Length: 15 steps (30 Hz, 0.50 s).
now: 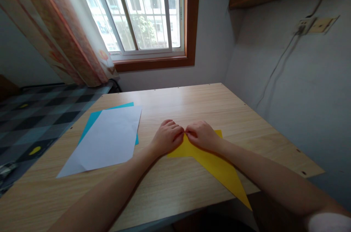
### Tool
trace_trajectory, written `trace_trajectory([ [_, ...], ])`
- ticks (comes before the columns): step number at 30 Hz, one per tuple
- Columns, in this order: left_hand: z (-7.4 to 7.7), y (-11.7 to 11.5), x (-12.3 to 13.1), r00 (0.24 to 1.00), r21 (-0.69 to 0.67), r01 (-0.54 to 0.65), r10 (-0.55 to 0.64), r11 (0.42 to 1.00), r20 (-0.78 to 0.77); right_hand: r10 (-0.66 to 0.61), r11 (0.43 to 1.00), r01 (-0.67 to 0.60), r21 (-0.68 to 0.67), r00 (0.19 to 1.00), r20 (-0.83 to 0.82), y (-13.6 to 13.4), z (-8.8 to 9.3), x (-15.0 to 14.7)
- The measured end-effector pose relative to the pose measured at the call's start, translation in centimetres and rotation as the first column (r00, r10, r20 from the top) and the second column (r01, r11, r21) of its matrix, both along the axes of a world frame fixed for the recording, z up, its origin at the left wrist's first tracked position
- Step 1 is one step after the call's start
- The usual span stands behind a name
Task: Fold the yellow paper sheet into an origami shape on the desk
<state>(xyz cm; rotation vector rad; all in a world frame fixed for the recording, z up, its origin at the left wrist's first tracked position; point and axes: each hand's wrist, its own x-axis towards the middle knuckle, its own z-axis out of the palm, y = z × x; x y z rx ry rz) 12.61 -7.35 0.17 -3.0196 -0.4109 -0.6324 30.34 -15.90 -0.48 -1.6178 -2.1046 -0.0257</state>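
A folded sheet of yellow paper (216, 166) lies on the wooden table (159, 191), its long pointed end reaching past the front edge. My left hand (170, 135) is closed at the paper's upper left part, thumb and fingers pinched together. Right beside it, my right hand (203, 135) pinches the same sheet, the knuckles of both hands almost meeting. Part of the paper is covered by my hands and right forearm, so the exact fold under the fingers is hidden.
To the left, a white sheet (106, 140) rests over a blue sheet (91, 122). A bed with a checked cover (41, 115) adjoins the table's left side. A cable (276, 64) hangs along the right wall, and a window is behind.
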Motion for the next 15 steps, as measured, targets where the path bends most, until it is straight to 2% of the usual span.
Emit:
trace_trajectory([
  [15, -0.07, -0.03, 0.0, 0.994, -0.044, -0.096, 0.098, 0.994, 0.046, -0.021, 1.0, 0.021, 0.003, 0.995, 0.098, -0.18, 0.6, 0.22],
])
